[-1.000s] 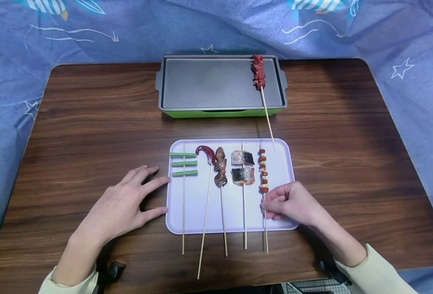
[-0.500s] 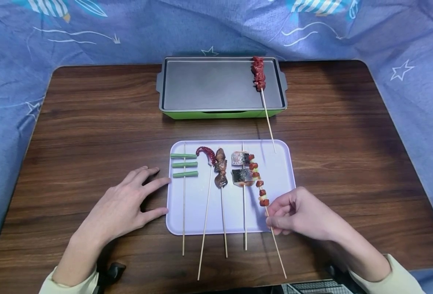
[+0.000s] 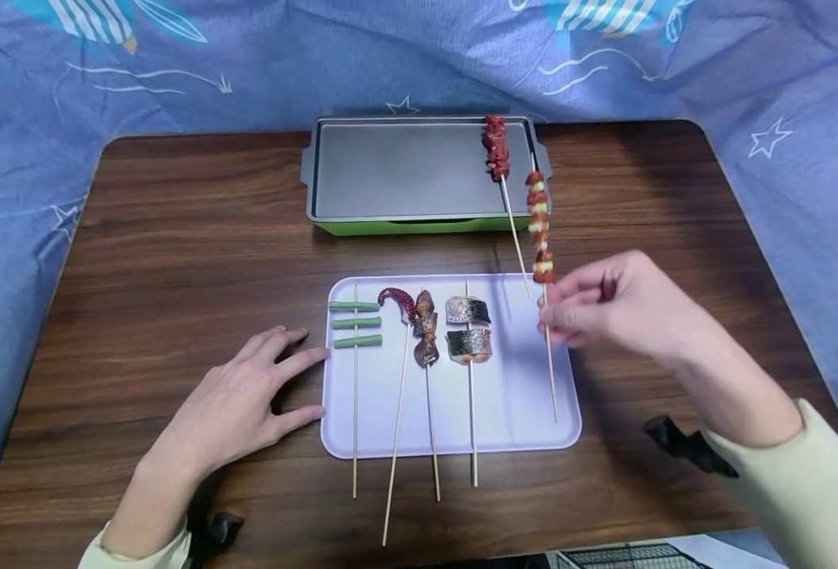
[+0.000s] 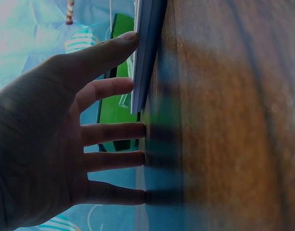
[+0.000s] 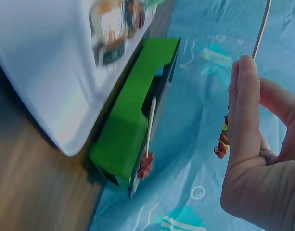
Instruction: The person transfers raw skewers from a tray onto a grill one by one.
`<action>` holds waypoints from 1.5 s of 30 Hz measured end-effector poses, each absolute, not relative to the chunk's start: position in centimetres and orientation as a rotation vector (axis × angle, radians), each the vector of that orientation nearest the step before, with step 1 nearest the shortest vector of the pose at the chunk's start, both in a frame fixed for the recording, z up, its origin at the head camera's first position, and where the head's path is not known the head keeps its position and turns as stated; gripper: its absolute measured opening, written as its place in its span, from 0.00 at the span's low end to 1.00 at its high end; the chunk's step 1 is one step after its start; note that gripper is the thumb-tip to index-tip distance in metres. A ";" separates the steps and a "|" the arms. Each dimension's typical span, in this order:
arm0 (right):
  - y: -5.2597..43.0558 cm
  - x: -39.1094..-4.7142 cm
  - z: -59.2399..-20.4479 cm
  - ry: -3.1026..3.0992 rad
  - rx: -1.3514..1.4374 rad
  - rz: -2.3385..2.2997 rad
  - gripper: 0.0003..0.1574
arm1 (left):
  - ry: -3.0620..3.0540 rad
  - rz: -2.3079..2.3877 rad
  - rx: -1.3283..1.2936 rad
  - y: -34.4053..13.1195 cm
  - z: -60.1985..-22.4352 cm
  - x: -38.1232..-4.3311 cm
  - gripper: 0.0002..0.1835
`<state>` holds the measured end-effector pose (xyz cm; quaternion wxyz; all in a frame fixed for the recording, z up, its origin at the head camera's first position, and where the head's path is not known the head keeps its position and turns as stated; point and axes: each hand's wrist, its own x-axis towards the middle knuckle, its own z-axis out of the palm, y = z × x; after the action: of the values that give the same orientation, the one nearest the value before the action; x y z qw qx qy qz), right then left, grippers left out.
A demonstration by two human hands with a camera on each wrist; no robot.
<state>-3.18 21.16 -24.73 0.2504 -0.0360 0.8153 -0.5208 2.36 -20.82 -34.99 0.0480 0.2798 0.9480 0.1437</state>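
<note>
My right hand (image 3: 606, 308) pinches the stick of a skewer of small red and pale pieces (image 3: 539, 229), raised over the right side of the lilac tray (image 3: 525, 427). Its tip overlaps the grill's right edge in the head view. My left hand (image 3: 237, 403) lies with spread fingers at the tray's left side, thumb and index finger at the rim. On the tray lie a green-bean-like skewer (image 3: 357, 324), a dark red tentacle skewer (image 3: 399, 299), a brown meat skewer (image 3: 426, 328) and a fish-piece skewer (image 3: 469, 344). Most of the held skewer's food is behind my fingers in the right wrist view.
Behind the tray stands a green grill (image 3: 419, 227) with a dark flat plate (image 3: 404, 170). A red meat skewer (image 3: 497, 150) lies on its right part, stick pointing toward the tray. A blue patterned cloth (image 3: 305, 63) hangs behind the wooden table (image 3: 198, 237).
My right hand has picked the red-and-pale skewer off the tray, tilted it, then carried it up and forward toward the grill. My left hand has stayed at the tray's rim.
</note>
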 end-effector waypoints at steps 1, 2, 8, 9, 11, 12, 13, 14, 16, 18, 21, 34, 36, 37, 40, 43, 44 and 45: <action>21.2 -4.0 -24.5 2.226 -0.084 -1.412 0.15 | 2.891 0.439 0.854 -20.8 -35.0 2.4 0.36; 21.1 -4.8 -24.4 2.236 -0.069 -1.411 0.15 | 2.890 0.440 0.855 -20.8 -35.1 2.4 0.36; 20.1 -9.1 -24.2 2.257 -0.016 -1.406 0.13 | 2.892 0.441 0.846 -20.8 -35.2 2.4 0.36; 19.9 -9.8 -24.2 2.251 -0.017 -1.399 0.13 | 2.892 0.441 0.845 -20.8 -35.2 2.5 0.36; 19.5 -11.2 -24.3 2.240 -0.020 -1.389 0.12 | 2.892 0.441 0.842 -20.8 -35.3 2.5 0.36; 19.2 -11.8 -24.4 2.232 -0.021 -1.383 0.11 | 2.891 0.441 0.841 -20.8 -35.3 2.5 0.36; 19.0 -12.4 -24.5 2.228 -0.018 -1.373 0.11 | 2.890 0.441 0.840 -20.8 -35.3 2.5 0.36; 18.7 -13.1 -24.6 2.224 -0.017 -1.359 0.11 | 2.889 0.443 0.840 -20.8 -35.3 2.6 0.36; 18.1 -14.2 -24.9 2.215 -0.001 -1.346 0.10 | 2.888 0.444 0.839 -20.8 -35.4 2.6 0.36; 17.7 -15.3 -25.1 2.198 0.017 -1.331 0.09 | 2.888 0.446 0.837 -20.8 -35.4 2.7 0.36; 17.0 -16.7 -25.5 2.179 0.032 -1.307 0.09 | 2.892 0.445 0.838 -20.7 -35.4 2.7 0.36; 14.9 -19.0 -26.8 2.240 0.093 -1.148 0.14 | 2.912 0.435 0.849 -20.7 -35.3 2.5 0.36; 14.8 -19.1 -26.9 2.241 0.110 -1.145 0.14 | 2.913 0.436 0.849 -20.7 -35.3 2.5 0.36; 14.7 -19.2 -26.9 2.242 0.118 -1.140 0.13 | 2.913 0.436 0.851 -20.7 -35.3 2.5 0.36; 14.5 -19.2 -26.8 2.266 0.121 -1.113 0.14 | 2.914 0.435 0.850 -20.8 -35.3 2.5 0.36; 14.3 -19.1 -26.7 2.327 0.090 -1.040 0.14 | 2.913 0.434 0.852 -20.8 -35.3 2.4 0.36; 14.2 -19.0 -26.7 2.350 0.078 -1.010 0.14 | 2.913 0.433 0.852 -20.8 -35.3 2.4 0.36; 14.2 -19.0 -26.6 2.374 0.065 -0.980 0.14 | 2.913 0.433 0.852 -20.9 -35.3 2.4 0.36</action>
<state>-18.99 14.17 -26.65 0.2825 0.0244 0.8864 -0.3658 2.43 -20.86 -35.28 0.0381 0.2776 0.9495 0.1411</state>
